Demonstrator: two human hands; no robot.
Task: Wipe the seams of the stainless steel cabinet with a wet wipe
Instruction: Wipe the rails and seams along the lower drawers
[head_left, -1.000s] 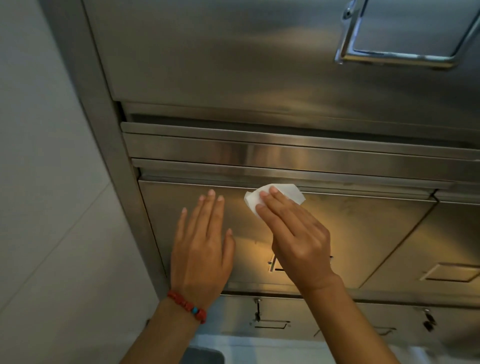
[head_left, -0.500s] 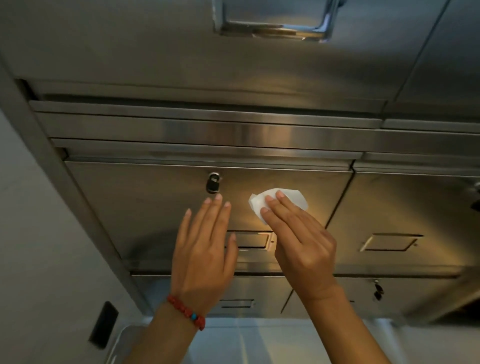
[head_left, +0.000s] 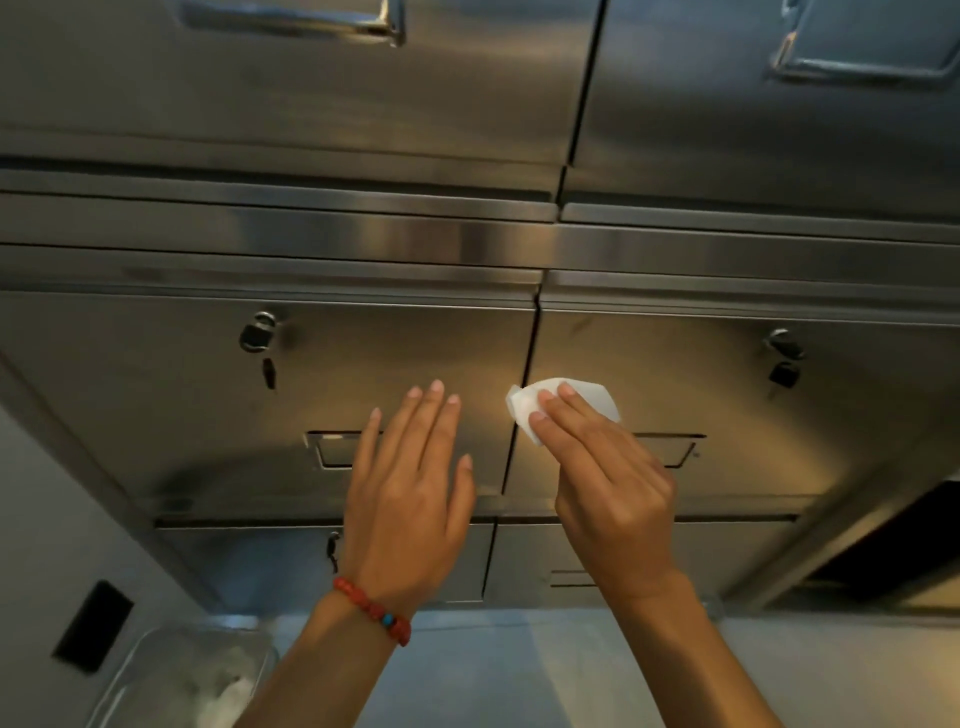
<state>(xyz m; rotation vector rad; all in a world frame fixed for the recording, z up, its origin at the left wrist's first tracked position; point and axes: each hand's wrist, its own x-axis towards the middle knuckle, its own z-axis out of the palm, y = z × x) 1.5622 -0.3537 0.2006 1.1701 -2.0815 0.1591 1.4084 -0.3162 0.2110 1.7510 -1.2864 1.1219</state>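
The stainless steel cabinet (head_left: 363, 234) fills the view with rows of drawers. A vertical seam (head_left: 527, 358) runs between the two middle drawers. My right hand (head_left: 608, 488) holds a folded white wet wipe (head_left: 597, 399) under its fingertips, with the wipe's left edge lying on that seam. The right thumb is hidden. My left hand (head_left: 410, 499), with a red bead bracelet at the wrist, lies flat with straight fingers on the left drawer front (head_left: 156, 415), just left of the seam.
Small padlocks hang on the left drawer (head_left: 255, 332) and the right drawer (head_left: 783, 371). A recessed handle (head_left: 332, 449) sits by my left fingers. Below are a light counter (head_left: 519, 665), a clear tray (head_left: 156, 670) and a dark wall plate (head_left: 93, 626).
The view swung to the right along the cabinet. My right hand carried the wipe down from the horizontal seam above the drawer to the vertical seam; my left hand moved along with it.
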